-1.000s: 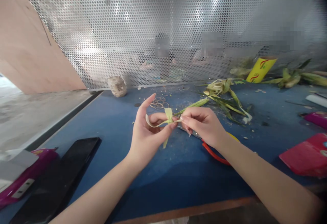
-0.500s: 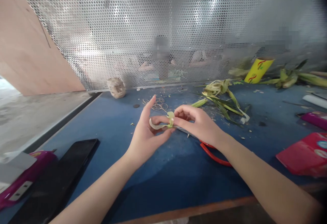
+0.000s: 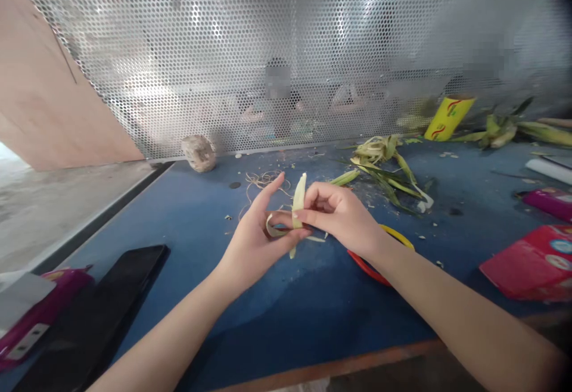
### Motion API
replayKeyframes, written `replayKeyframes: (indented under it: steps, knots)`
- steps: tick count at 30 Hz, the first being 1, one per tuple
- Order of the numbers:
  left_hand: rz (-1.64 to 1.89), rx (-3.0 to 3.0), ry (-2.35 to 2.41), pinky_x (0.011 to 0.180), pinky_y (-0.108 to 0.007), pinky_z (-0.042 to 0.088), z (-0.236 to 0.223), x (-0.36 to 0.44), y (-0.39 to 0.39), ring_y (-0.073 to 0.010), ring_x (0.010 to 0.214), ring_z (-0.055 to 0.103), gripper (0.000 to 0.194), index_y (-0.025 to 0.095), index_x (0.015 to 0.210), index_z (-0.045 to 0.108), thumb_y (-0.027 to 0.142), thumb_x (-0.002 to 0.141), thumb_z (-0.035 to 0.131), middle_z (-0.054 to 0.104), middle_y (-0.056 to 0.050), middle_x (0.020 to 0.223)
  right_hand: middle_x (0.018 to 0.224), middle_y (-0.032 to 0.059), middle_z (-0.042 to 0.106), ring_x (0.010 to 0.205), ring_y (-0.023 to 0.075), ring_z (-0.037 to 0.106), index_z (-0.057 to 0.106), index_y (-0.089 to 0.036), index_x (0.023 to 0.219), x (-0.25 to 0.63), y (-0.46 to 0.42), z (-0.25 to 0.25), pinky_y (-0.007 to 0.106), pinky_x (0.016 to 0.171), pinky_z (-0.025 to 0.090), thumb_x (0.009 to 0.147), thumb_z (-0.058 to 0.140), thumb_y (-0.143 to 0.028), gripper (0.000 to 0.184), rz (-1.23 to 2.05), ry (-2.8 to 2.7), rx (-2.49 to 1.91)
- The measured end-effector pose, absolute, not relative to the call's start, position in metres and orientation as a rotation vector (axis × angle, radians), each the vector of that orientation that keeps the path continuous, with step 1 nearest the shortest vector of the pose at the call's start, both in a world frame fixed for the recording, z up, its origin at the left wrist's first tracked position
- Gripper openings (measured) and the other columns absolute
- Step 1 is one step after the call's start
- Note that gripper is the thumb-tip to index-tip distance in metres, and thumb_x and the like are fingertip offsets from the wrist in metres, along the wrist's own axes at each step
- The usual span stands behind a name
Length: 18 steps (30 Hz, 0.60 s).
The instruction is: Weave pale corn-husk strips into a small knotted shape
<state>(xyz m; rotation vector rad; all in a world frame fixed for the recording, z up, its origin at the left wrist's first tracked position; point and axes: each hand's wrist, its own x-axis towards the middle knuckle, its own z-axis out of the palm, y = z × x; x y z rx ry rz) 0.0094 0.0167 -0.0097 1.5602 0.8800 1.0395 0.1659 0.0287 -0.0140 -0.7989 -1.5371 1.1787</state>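
My left hand (image 3: 250,246) pinches a pale green strip of corn husk (image 3: 300,191) between its thumb and fingers, its index finger raised. From the right, the thumb and fingertips of my right hand (image 3: 346,216) close on the same strip. The strip stands nearly upright, and a paler end curls inside my left palm. Under my right wrist lie red and yellow loop handles (image 3: 397,235), apparently of scissors, partly hidden. Just beyond my hands is a loose tangle of thin string (image 3: 261,181).
Corn husks (image 3: 379,152) lie at the back, near a yellow tube (image 3: 448,119). A perforated metal screen (image 3: 214,52) rises behind, with a rough pale lump (image 3: 199,154) before it. A black phone (image 3: 129,285) lies left, a red packet (image 3: 527,264) right.
The husk piece between my hands, knotted or bunched before, now stands up as a flatter strip. The yellow inside of the handles now shows. My view has shifted slightly.
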Motion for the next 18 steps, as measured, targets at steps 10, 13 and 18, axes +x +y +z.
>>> replayKeyframes:
  steps: [10, 13, 18]
  knots:
    - [1.022, 1.384, 0.851, 0.076, -0.028, 0.052, -0.012, 0.012, 0.015, -0.015, 0.072, 0.068, 0.086, 0.018, 0.139, 0.024, 0.015, 0.067, 0.072, 0.07, 0.001, 0.067, 0.059, -0.0046, 0.054, 0.053, 0.0087, 0.052, 0.051, -0.019, 0.068, 0.165, 0.029, -0.012, 0.022, 0.052, 0.044, 0.076, 0.063, -0.036, 0.023, 1.172, -1.536, -0.793]
    - [1.096, 1.248, 0.881, 0.077, -0.031, 0.052, -0.009, 0.014, 0.016, -0.0166, 0.076, 0.068, 0.075, 0.016, 0.137, 0.03, 0.021, 0.073, 0.069, 0.07, 0.0, 0.07, 0.074, -0.0001, 0.059, 0.068, 0.0117, 0.058, 0.055, -0.019, 0.083, 0.167, 0.033, -0.015, 0.025, 0.062, 0.046, 0.084, 0.053, -0.043, 0.024, 1.248, -1.553, -0.884]
    - [1.227, 1.005, 0.854, 0.071, -0.031, 0.053, -0.002, 0.012, 0.019, -0.0162, 0.076, 0.067, 0.054, 0.013, 0.132, 0.039, 0.018, 0.082, 0.057, 0.071, -0.005, 0.085, 0.103, 0.0053, 0.063, 0.087, 0.0157, 0.061, 0.056, -0.021, 0.103, 0.164, 0.035, -0.025, 0.027, 0.071, 0.048, 0.082, 0.058, -0.037, 0.026, 1.412, -1.636, -0.906]
